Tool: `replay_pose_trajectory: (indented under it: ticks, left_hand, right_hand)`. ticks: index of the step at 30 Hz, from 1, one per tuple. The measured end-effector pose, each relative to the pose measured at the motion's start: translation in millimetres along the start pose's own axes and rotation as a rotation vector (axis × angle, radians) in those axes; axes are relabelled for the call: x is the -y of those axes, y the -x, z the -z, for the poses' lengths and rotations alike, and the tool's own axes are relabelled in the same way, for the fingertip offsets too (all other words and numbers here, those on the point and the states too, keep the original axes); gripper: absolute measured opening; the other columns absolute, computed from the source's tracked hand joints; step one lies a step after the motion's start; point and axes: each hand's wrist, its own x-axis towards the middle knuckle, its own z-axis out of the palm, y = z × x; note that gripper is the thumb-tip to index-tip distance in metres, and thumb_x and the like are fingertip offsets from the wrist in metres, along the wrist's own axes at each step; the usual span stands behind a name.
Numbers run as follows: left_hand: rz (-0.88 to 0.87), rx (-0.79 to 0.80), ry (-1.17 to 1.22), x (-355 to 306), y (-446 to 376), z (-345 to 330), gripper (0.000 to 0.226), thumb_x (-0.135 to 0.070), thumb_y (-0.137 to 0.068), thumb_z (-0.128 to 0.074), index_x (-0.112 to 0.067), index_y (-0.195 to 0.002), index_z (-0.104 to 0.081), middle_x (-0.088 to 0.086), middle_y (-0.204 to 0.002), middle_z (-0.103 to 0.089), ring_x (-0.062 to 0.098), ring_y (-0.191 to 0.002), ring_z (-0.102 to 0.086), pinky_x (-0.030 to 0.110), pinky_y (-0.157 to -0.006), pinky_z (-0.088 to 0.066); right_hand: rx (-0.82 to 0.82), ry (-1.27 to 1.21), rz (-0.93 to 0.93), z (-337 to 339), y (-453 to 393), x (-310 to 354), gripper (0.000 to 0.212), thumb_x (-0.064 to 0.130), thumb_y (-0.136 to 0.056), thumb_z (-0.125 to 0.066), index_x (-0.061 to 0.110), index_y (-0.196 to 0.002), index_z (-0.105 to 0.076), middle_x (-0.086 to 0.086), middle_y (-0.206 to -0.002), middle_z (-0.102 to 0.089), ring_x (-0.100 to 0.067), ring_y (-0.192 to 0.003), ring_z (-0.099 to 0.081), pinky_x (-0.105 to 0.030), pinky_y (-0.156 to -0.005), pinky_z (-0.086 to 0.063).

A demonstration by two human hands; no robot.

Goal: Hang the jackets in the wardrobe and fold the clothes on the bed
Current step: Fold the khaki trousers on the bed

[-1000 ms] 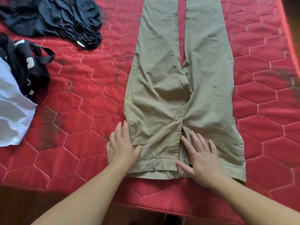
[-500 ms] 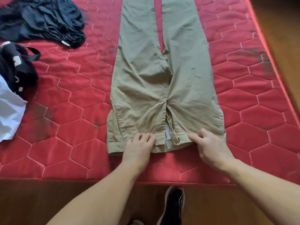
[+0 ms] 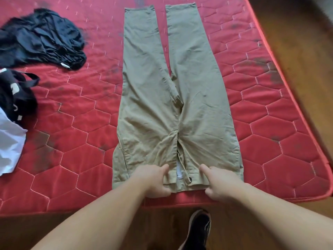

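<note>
The left hand [image 3: 154, 179] pinches the waistband of the khaki trousers [image 3: 173, 105], thumb on top of the band and curled fingers tucked under its near edge, just left of the open fly. The right hand [image 3: 219, 181] grips the same waistband on the other side of the fly, thumb pointing inward along the fabric and fingers folded beneath the hem. Between the 2 hands the fly gapes, showing a white lining and a dark button [image 3: 189, 179].

The trousers lie flat and face up on the red quilted mattress [image 3: 72, 159], waistband at the near edge, both legs stretched away toward the far side with a narrow strip of red between them. The fabric is creased around the crotch.

Well to the left, a crumpled dark navy garment [image 3: 43, 40] sits near the far corner. Nearer, at the left edge, a black bag [image 3: 14, 98] with a strap rests against a white cloth [image 3: 10, 147].

Below the mattress edge, a black shoe [image 3: 198, 228] stands on the wooden floor [image 3: 297, 42].
</note>
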Motion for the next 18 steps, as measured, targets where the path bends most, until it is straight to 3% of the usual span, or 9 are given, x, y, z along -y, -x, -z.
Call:
replay_pose_trajectory:
  ticks: [3, 6, 8, 13, 18]
  left_hand:
    - [-0.02, -0.05, 0.036, 2, -12, 26, 0.048, -0.047, -0.079, -0.053, -0.031, -0.125, -0.048, -0.001, -0.118, -0.061, 0.023, -0.107, -0.059, 0.033, -0.074, -0.042]
    - [-0.025, -0.2, 0.104, 5, -34, 56, 0.045, -0.043, -0.086, -0.051, -0.032, -0.129, -0.046, -0.002, -0.125, -0.056, 0.023, -0.112, -0.057, 0.034, -0.082, -0.045]
    - [-0.035, -0.284, 0.12, 9, -56, 76, 0.047, -0.043, -0.087, -0.05, -0.033, -0.132, -0.044, -0.004, -0.13, -0.053, 0.024, -0.117, -0.054, 0.036, -0.087, -0.045]
    - [-0.024, -0.429, 0.131, 21, -132, 123, 0.059, -0.049, -0.088, -0.047, -0.042, -0.143, -0.027, -0.012, -0.155, -0.025, 0.017, -0.141, -0.025, 0.039, -0.106, -0.029]
    - [0.102, -0.436, 0.098, 35, -215, 171, 0.06, -0.058, -0.093, -0.036, -0.039, -0.148, -0.022, -0.007, -0.162, -0.012, 0.018, -0.149, -0.006, 0.048, -0.117, -0.008]
  right_hand:
    - [0.021, -0.017, 0.022, 22, -8, -8, 0.034, 0.035, -0.083, -0.049, 0.028, -0.117, -0.045, 0.0, -0.114, -0.055, -0.025, -0.107, -0.057, -0.033, -0.081, -0.044]
    - [-0.146, -0.049, -0.027, 54, -30, -20, 0.026, 0.033, -0.085, -0.047, 0.025, -0.109, -0.05, 0.0, -0.109, -0.051, -0.026, -0.104, -0.058, -0.035, -0.081, -0.047]
    - [-0.245, -0.026, -0.047, 73, -50, -30, 0.031, 0.033, -0.085, -0.049, 0.026, -0.114, -0.05, -0.001, -0.113, -0.048, -0.026, -0.106, -0.054, -0.037, -0.083, -0.047]
    - [-0.375, 0.102, -0.046, 117, -125, -59, 0.058, 0.045, -0.089, -0.044, 0.035, -0.144, -0.027, -0.001, -0.151, -0.028, -0.024, -0.134, -0.032, -0.038, -0.101, -0.036]
    - [-0.37, 0.108, -0.047, 164, -209, -93, 0.062, 0.053, -0.094, -0.032, 0.036, -0.15, -0.013, -0.002, -0.161, -0.008, -0.024, -0.147, -0.01, -0.045, -0.112, -0.021]
